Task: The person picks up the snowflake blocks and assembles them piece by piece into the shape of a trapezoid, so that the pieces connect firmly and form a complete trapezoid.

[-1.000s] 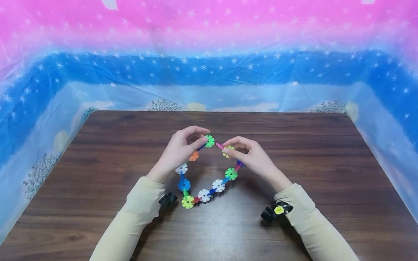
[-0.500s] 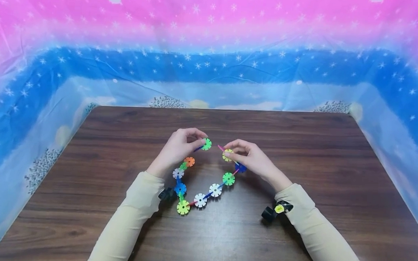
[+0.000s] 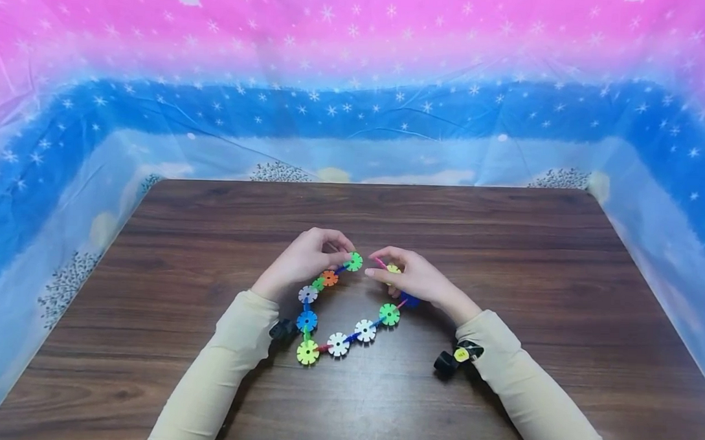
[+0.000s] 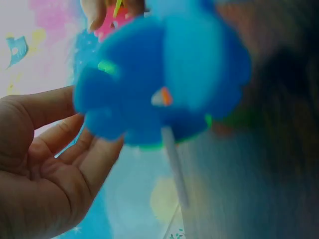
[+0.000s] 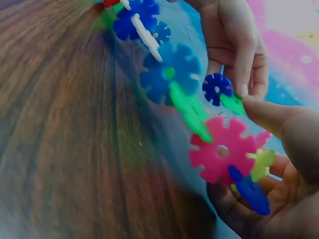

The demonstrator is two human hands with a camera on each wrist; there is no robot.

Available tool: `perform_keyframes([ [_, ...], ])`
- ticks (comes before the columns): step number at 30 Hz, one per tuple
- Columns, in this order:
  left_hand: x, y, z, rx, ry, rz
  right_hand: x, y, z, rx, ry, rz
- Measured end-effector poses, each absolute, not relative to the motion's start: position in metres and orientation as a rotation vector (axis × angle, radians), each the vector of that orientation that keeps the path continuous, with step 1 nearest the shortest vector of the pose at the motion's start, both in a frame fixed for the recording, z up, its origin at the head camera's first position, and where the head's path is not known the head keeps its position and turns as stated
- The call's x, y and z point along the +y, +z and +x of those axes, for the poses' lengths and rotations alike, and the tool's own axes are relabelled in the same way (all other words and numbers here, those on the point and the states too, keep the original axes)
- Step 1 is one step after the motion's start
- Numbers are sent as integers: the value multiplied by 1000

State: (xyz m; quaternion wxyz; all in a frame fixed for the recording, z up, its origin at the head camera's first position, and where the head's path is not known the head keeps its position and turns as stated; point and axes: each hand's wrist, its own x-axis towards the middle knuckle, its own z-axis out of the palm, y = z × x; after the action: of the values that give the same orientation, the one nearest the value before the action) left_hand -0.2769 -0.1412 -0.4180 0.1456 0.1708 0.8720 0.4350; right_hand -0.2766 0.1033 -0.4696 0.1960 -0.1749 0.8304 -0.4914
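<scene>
A chain of notched plastic snowflake discs (image 3: 361, 325) curves between the two hands, its ends apart. The left hand (image 3: 301, 257) pinches the green end disc (image 3: 358, 267), with a dark blue disc (image 5: 214, 82) joined behind it. The right hand (image 3: 423, 279) holds the other end around a yellow disc (image 3: 393, 270), its thumb stretched toward the left hand. A pink disc (image 3: 380, 263) sticks out between that thumb and forefinger. In the right wrist view, another pink disc (image 5: 212, 162) hangs before the fingers. A blurred blue disc (image 4: 134, 112) hides much of the left wrist view.
The chain's lower part lies close over the dark wooden table (image 3: 497, 406). Black wrist cameras, one of them (image 3: 445, 364) on the right, sit below the cuffs. A pink and blue printed cloth (image 3: 356, 110) surrounds the table's far side and flanks.
Both hands have come down toward the near side, bringing the chain's ends lower. The right thumb has moved off the yellow disc's face and spread from the forefinger.
</scene>
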Motion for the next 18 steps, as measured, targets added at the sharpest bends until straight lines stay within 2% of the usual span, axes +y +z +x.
perform_keyframes([
  [10,-139,-419,-275,2471,1134,577,92,-477,-276,2237,-1485,-428],
  [18,-161,-412,-278,2513,713,442,99,-479,-280,2243,-1567,-308],
])
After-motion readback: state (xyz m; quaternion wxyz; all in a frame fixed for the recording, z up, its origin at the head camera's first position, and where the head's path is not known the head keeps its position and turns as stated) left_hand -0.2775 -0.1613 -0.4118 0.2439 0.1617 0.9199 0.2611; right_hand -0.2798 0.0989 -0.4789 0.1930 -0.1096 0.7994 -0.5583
